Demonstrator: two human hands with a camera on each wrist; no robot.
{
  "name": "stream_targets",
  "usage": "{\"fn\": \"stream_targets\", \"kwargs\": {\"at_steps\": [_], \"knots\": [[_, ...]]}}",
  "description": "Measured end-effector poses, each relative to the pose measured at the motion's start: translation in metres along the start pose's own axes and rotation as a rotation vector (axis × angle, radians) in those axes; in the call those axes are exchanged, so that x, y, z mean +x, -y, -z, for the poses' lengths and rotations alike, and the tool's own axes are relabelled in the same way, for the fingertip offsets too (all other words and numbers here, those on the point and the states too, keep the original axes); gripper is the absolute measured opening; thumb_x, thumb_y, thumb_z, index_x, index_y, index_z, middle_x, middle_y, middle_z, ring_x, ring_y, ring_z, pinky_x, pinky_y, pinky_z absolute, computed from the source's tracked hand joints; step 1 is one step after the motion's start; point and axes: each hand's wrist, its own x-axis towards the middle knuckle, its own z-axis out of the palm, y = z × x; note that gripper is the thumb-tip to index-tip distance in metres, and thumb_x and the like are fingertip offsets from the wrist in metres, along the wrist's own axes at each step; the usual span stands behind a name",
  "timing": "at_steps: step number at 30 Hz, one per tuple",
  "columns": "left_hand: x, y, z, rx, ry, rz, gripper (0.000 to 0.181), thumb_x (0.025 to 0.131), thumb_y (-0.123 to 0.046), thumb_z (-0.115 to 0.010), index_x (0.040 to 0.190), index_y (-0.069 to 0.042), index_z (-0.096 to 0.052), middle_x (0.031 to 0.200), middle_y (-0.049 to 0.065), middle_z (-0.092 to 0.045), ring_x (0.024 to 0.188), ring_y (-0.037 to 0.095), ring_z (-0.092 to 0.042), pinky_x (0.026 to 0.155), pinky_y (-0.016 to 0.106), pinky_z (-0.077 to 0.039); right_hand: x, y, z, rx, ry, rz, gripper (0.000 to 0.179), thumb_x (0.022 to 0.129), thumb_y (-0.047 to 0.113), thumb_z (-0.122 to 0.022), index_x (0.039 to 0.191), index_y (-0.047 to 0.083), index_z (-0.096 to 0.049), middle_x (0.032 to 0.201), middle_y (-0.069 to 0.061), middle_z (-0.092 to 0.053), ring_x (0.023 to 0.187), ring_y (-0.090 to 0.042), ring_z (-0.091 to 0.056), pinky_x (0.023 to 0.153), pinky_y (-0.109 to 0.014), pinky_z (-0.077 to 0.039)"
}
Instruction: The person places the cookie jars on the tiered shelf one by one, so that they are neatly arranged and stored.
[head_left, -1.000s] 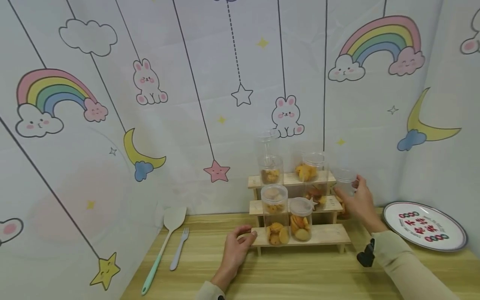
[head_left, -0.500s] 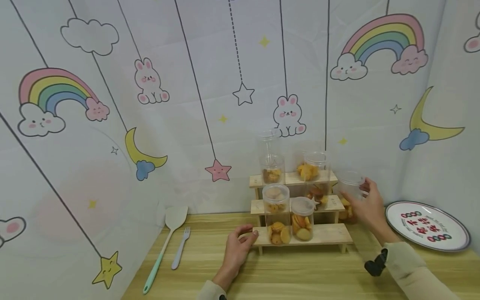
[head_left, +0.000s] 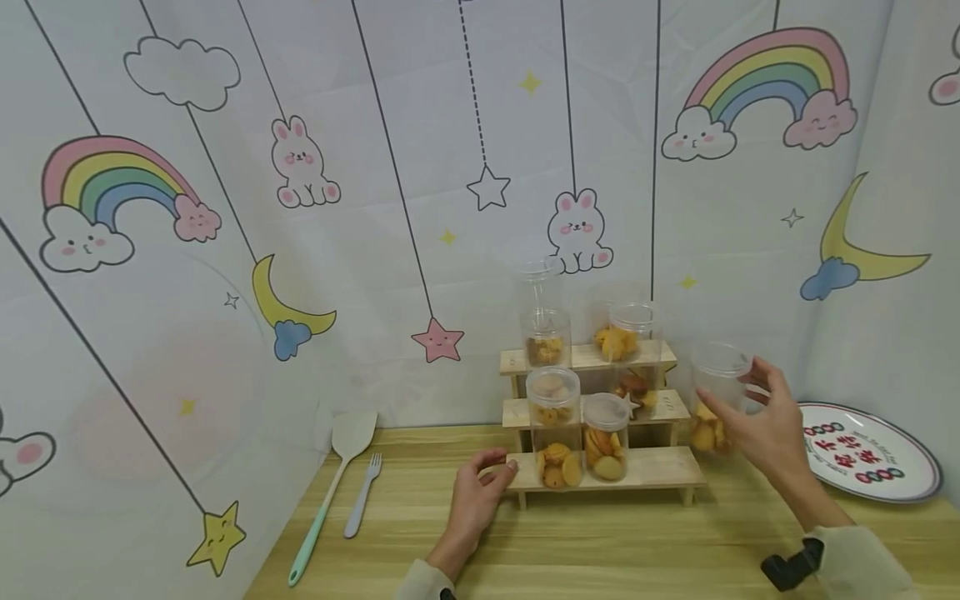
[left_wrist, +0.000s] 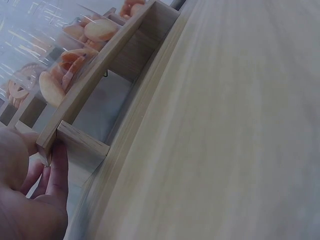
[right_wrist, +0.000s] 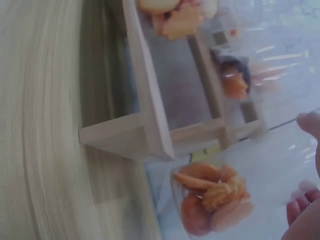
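Observation:
In the head view my right hand (head_left: pixel 772 425) holds a clear lidded jar (head_left: pixel 711 429) of biscuits between thumb and fingers, right of the wooden tiered rack (head_left: pixel 660 467). The same jar (right_wrist: pixel 212 200) shows biscuits at its bottom in the right wrist view, beside the rack's end. My left hand (head_left: pixel 476 500) grips the left end of the lowest shelf. In the left wrist view its thumb lies over the shelf end (left_wrist: pixel 75 110) and the fingers are below. A short jar (head_left: pixel 605 442) and a taller-looking jar or stack (head_left: pixel 555 433) stand on the rack's front.
More clear jars (head_left: pixel 546 333) of biscuits stand on the upper shelves. A white oval plate (head_left: pixel 873 450) with red lettering lies at right, partly behind the right arm. At left lie a spatula (head_left: pixel 330 492) and a small fork (head_left: pixel 363 496). A printed cloth hangs behind.
My right hand has moved rightward, away from the rack and towards the plate, carrying the jar of biscuits. The left hand stays on the shelf end.

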Motion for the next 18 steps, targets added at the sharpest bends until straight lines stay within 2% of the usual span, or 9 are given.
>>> {"fn": "stream_targets", "kwargs": {"at_steps": [4, 8, 12, 18], "knots": [[-0.001, -0.001, 0.000, -0.009, 0.001, -0.001, 0.044, 0.104, -0.025, -0.076, 0.137, 0.003, -0.067, 0.139, 0.022, -0.066, 0.113, 0.025, -0.072, 0.085, 0.021, -0.060, -0.009, 0.006, 0.009, -0.006, -0.010, 0.009, 0.097, 0.095, 0.040, -0.085, 0.169, 0.008, -0.031, 0.151, -0.018, -0.051, 0.132, -0.039, -0.051, 0.091, -0.025, -0.041], [-0.001, -0.001, 0.000, -0.018, 0.001, 0.000, 0.044, 0.103, -0.024, -0.076, 0.137, 0.004, -0.067, 0.139, 0.022, -0.066, 0.114, 0.027, -0.072, 0.085, 0.021, -0.060, -0.015, 0.009, 0.013, 0.012, -0.007, 0.021, 0.094, 0.094, 0.036, -0.087, 0.167, 0.010, -0.035, 0.142, -0.008, -0.052, 0.120, -0.018, -0.050, 0.088, -0.018, -0.039], [0.000, 0.001, -0.001, -0.012, -0.002, 0.003, 0.044, 0.103, -0.024, -0.076, 0.136, 0.003, -0.067, 0.139, 0.021, -0.066, 0.113, 0.025, -0.073, 0.084, 0.021, -0.060, -0.019, 0.013, 0.013, 0.025, 0.017, 0.048, 0.091, 0.094, 0.034, -0.087, 0.166, 0.011, -0.037, 0.143, -0.005, -0.052, 0.114, -0.001, -0.046, 0.087, -0.014, -0.040], [0.000, 0.002, 0.000, -0.007, -0.001, 0.006, 0.045, 0.103, -0.025, -0.077, 0.137, 0.003, -0.067, 0.138, 0.020, -0.067, 0.111, 0.023, -0.073, 0.084, 0.021, -0.060, -0.028, 0.024, -0.004, 0.078, 0.054, 0.157, 0.083, 0.093, 0.025, -0.089, 0.161, 0.010, -0.044, 0.142, -0.004, -0.056, 0.116, 0.002, -0.052, 0.090, -0.007, -0.043]]}}
